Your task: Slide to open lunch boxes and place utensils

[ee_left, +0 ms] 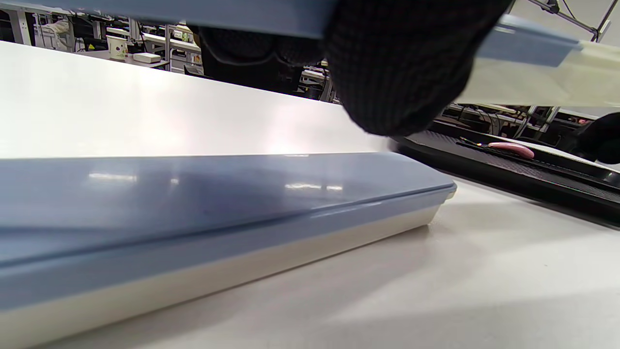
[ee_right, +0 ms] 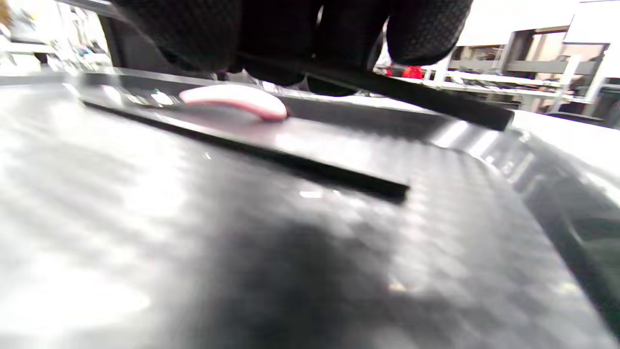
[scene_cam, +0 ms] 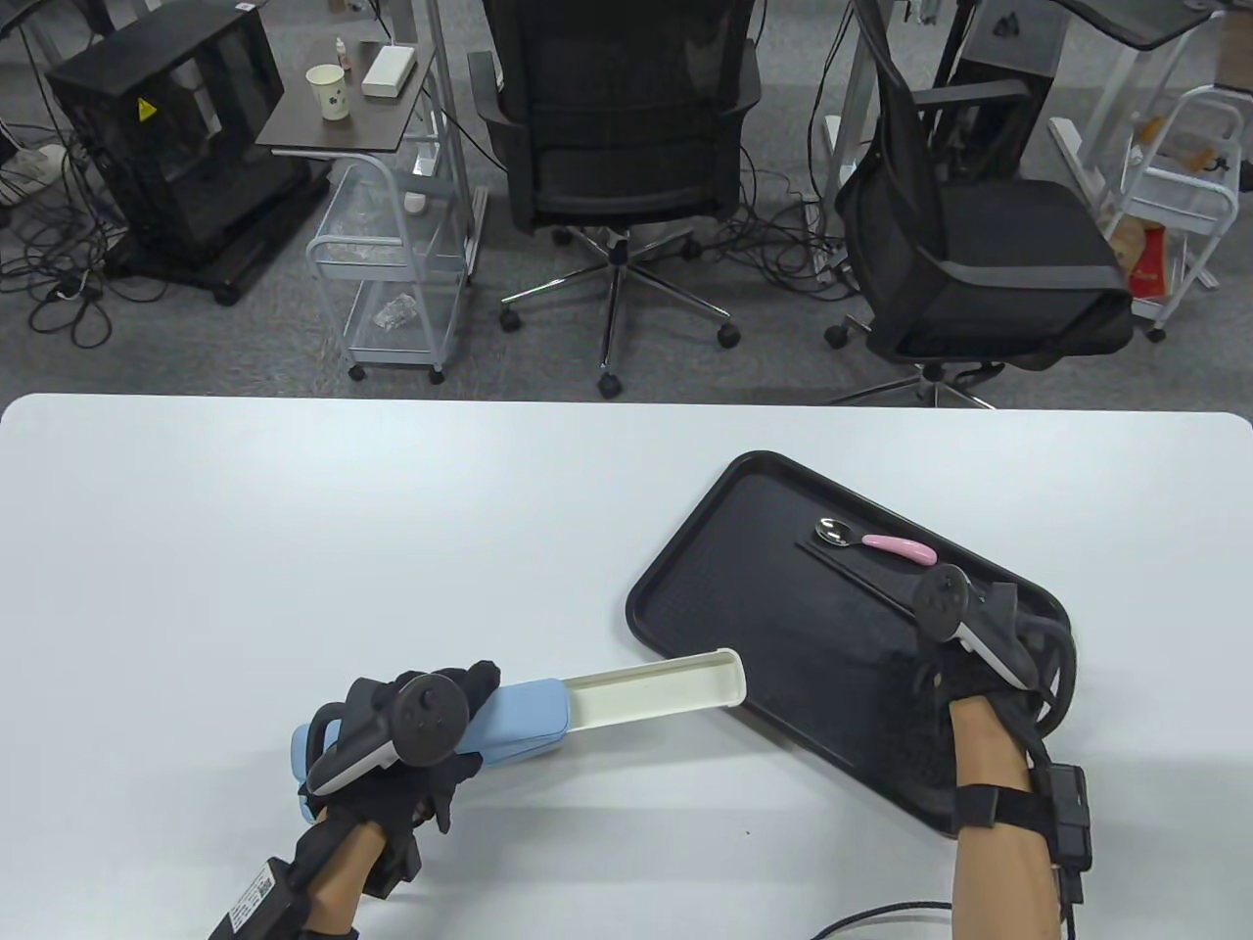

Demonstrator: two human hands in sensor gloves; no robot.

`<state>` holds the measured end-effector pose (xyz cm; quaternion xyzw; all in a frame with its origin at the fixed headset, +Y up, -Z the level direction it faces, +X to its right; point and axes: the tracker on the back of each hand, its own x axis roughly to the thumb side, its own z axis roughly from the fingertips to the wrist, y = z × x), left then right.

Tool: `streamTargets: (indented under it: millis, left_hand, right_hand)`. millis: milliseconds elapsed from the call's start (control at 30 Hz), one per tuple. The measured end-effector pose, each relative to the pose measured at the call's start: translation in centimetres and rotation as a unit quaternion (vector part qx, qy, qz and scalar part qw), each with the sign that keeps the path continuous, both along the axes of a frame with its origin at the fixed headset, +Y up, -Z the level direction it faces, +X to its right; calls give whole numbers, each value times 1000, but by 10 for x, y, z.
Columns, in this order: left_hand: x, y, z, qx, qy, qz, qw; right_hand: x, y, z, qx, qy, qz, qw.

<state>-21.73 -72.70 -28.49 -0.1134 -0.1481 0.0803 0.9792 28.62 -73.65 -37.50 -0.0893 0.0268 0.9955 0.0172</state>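
Grips the blue lid (scene_cam: 524,720) of the lunch box with the left hand (scene_cam: 411,725), fingers clenched around it, near the left of the white table (scene_cam: 392,539). Shows the cream inner drawer (scene_cam: 656,685) slid out to the right, open and empty, its far end just over the near-left edge of the black tray (scene_cam: 724,587). Leaves a second lunch box (ee_left: 193,208), shut, lying on the table under that hand in the left wrist view.

Pinches, as far as the right wrist view tells, one black chopstick (ee_right: 411,94) in the right hand (scene_cam: 964,636), fingertips closed on its end above the tray. Leaves the other chopstick (ee_right: 271,155) flat on the tray, with the pink-handled spoon (scene_cam: 871,539) just beyond it.

To do this step well:
- Keep the lid steady and the drawer level, so the open end stays put.
- Carry the chopstick lengthwise and line it up with the drawer before lowering; probably too narrow for a crooked drop.
- Lay it along one wall, saving room for its pair and the spoon.
- Release only once it rests on the drawer floor.

For writing: nothing legible. Only a yellow warning sticker (scene_cam: 147,110) on the far-left black cabinet, a small print on the paper cup (scene_cam: 330,91), and a coded tag on the left wrist strap, all too small to read.
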Motion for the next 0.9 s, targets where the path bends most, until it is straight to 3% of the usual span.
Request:
streamTargets:
  millis: [267, 400, 900]
  left_hand:
    - [-1, 0, 0, 1, 3, -2, 1000]
    - [-2, 0, 1, 4, 1, -5, 1000]
    - [13, 1, 10, 22, -32, -18, 999]
  right_hand:
    - [-49, 62, 56, 117, 96, -150, 977]
    - [-87, 77, 79, 133, 155, -108, 973]
    - [-174, 52, 110, 131, 288, -14, 948]
